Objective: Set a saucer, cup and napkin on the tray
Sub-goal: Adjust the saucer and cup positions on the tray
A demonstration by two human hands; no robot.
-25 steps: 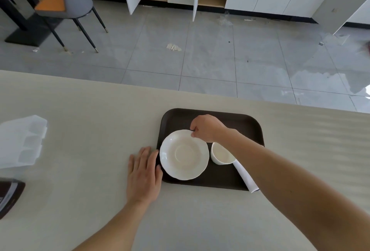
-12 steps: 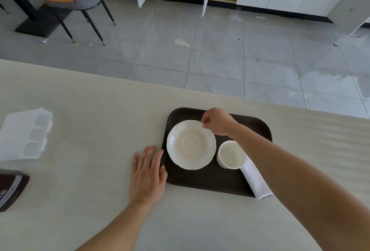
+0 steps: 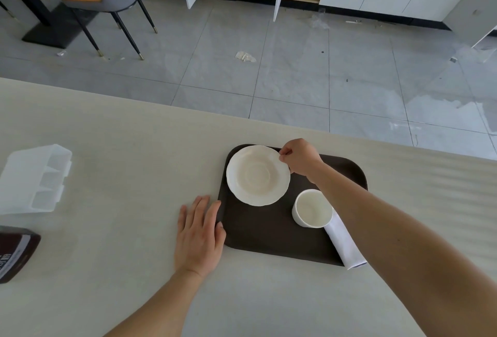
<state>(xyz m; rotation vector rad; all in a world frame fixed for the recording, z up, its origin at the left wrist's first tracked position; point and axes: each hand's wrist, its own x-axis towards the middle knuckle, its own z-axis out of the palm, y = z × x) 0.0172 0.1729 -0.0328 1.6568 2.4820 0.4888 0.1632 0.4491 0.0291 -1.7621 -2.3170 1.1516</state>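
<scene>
A dark brown tray (image 3: pixel 271 240) sits on the pale bench (image 3: pixel 121 148), a little right of the middle of the frame. The white saucer (image 3: pixel 257 175) is at the upper left part of the tray. The right hand (image 3: pixel 301 159) pinches the saucer's rim at its upper right side, with the fingers pressed together on the edge. It is hard to tell if the saucer lies flat or is lifted a bit.

The white cup (image 3: pixel 312 208) stands upright on the tray, lower right of the saucer and apart from it. A folded white napkin (image 3: pixel 344 245) lies just beside the cup, touching it, and its lower end sticks out past the tray's edge.

The left hand (image 3: pixel 199 234) lies flat on the bench with its fingers spread out, touching the tray's left edge. It holds nothing.

At the left of the frame are a clear plastic box (image 3: pixel 35 178) and a dark brown packet (image 3: pixel 16 253).
</scene>
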